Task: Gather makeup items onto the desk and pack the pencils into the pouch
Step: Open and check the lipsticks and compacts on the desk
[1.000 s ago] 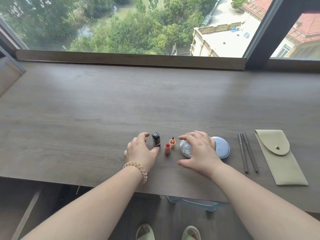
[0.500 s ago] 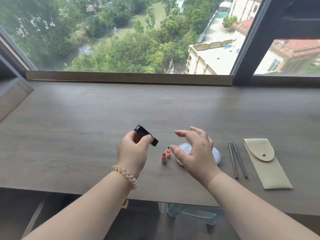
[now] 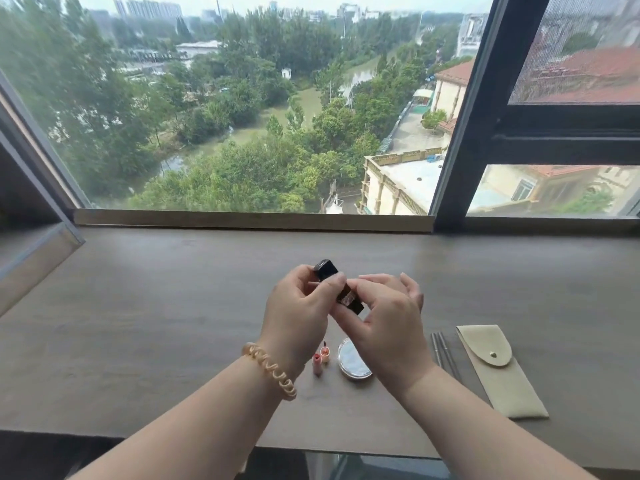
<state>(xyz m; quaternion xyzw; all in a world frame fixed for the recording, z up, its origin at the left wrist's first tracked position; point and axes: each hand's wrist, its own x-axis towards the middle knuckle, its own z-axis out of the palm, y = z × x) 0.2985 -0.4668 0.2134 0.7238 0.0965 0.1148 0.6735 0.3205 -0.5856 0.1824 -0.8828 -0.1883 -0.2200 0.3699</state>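
Above the desk [image 3: 138, 323] I hold a black lipstick case [image 3: 329, 271] in both hands. My left hand [image 3: 298, 313] grips its upper part between thumb and fingers; my right hand [image 3: 384, 323] pinches its lower end. Below them on the desk stand two small orange tubes [image 3: 320, 360] and a round silver compact [image 3: 351, 363], partly hidden by my right wrist. To the right lie two grey pencils [image 3: 443, 353] side by side, next to a beige pouch [image 3: 502, 375] with its flap snapped down.
A wide window with a wooden sill [image 3: 249, 221] runs along the far edge of the desk. A dark window frame [image 3: 467, 109] rises at the right. A slanted panel [image 3: 31, 261] borders the desk at the left.
My left hand lifted the black lipstick case off the desk. My right hand left the compact and rose to take hold of the case's lower end. The view tilted up.
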